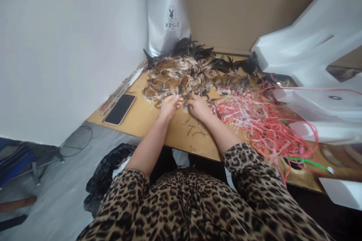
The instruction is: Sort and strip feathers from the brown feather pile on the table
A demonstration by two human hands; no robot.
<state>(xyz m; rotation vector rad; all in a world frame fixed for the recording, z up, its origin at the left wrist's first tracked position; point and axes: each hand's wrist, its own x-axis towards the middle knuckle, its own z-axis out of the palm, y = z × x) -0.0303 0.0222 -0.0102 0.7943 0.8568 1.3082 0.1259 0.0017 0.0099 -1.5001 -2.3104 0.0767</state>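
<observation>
A wide heap of brown, cream and black feathers (181, 73) lies across the far part of the table (147, 120). At the heap's near edge my left hand (169, 105) is closed in a pinch, with what look like feather tips at its fingers. A short gap to the right, my right hand (198, 107) rests at the feathers with its fingers curled. Whatever its fingertips hold is too hidden to make out. Several small loose feathers (194, 126) lie on the wood just below my hands.
A tangle of red and pink ribbon (263, 120) spreads to the right. Behind it stands a white sewing machine (299, 52). A phone (120, 109) lies at the left, near the wall. A white bag (168, 15) stands at the back. A black plastic bag (104, 173) sits below the table.
</observation>
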